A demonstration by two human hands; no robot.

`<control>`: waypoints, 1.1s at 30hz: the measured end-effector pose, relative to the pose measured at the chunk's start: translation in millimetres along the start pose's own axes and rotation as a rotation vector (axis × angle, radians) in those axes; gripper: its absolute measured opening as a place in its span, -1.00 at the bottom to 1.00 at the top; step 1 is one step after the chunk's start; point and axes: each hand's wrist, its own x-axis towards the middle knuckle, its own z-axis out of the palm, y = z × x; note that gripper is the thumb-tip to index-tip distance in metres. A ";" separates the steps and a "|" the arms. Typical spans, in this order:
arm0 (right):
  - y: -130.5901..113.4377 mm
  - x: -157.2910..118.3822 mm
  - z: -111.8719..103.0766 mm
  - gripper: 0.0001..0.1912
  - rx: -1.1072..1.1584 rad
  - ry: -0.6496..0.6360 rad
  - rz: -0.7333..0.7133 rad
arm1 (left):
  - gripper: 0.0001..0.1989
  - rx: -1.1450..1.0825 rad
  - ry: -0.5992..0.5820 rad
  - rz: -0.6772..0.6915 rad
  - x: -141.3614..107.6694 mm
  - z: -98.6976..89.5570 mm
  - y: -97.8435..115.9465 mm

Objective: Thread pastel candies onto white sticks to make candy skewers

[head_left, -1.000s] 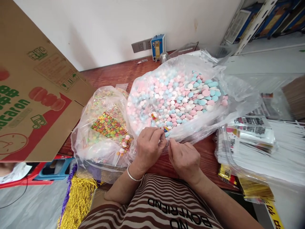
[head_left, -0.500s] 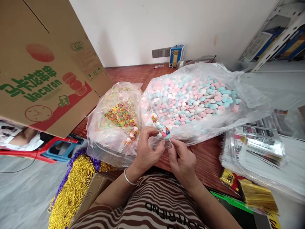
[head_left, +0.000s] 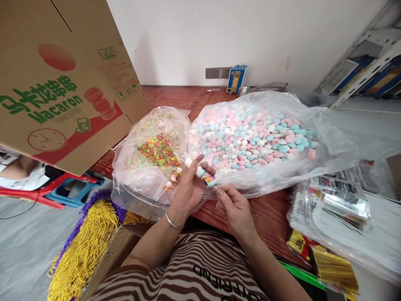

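Between my hands is a marshmallow skewer [head_left: 209,180] in a clear printed wrapper, with pink, white and blue pieces on a thin white stick. My left hand [head_left: 189,191], palm turned up, has its fingers curled around the wrapped part and hides some of it. My right hand [head_left: 234,204] pinches the stick at its lower end between thumb and fingers. Just beyond my left hand lies a clear bag of small coloured cereal rings [head_left: 159,152]. A large clear bag of pink, white and blue marshmallows [head_left: 263,142] spreads out behind the skewer.
A tall Macaron carton [head_left: 72,75] stands at the left. On the right lie packs of white sticks [head_left: 372,238], silver wrappers [head_left: 344,200] and gold twist ties [head_left: 333,267]. A blue device [head_left: 237,79] sits by the wall; gold and purple beaded strands [head_left: 90,234] hang lower left.
My left hand has turned palm up and closed around the wrapped marshmallows, which it was only touching near the base before. The skewer now tilts further left. My right hand keeps the stick.
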 end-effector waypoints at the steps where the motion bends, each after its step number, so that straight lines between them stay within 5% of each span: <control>1: 0.8 0.3 -0.3 -0.74 -0.172 0.024 -0.110 | -0.59 -0.025 0.009 -0.004 3.0 3.2 0.4; 5: 5.5 1.4 -4.7 -0.77 -0.883 0.230 -0.606 | -0.72 -0.039 0.078 0.050 8.2 13.5 -3.6; 8: 8.0 1.8 -9.4 -0.80 -1.054 0.228 -0.711 | -0.72 -0.042 0.089 0.031 7.1 17.5 -7.6; 10: 6.8 1.4 -11.3 -0.79 -0.887 0.161 -0.605 | -0.69 -0.055 0.058 0.003 5.7 18.0 -10.1; 15: -5.0 2.9 -9.1 -0.72 0.088 -0.042 0.106 | -0.66 -0.053 -0.055 -0.032 2.0 15.3 -16.1; 17: -10.3 5.4 -7.2 -0.70 0.412 -0.086 0.287 | -0.61 -0.021 -0.114 -0.025 -0.5 12.6 -16.6; 23: -11.5 8.8 -0.9 -0.69 0.647 -0.025 0.334 | -0.50 0.267 -0.291 -0.192 -9.7 -3.8 -21.2; 25: -6.7 6.3 -0.2 -0.67 0.524 -0.014 0.298 | -0.56 0.299 -0.260 -0.213 -10.5 -8.6 -24.0; 28: -2.6 -0.2 -5.7 -0.59 0.021 -0.022 0.132 | -0.60 0.264 -0.218 -0.210 -8.1 -12.1 -23.2; 31: -6.3 -4.4 -17.5 -0.66 -0.516 0.157 -0.192 | -0.68 0.230 -0.212 -0.191 -4.9 -12.9 -17.9; 33: -10.8 -2.7 -24.7 -0.82 -0.672 0.280 -0.383 | -0.71 0.210 -0.225 -0.248 -4.3 -13.0 -15.8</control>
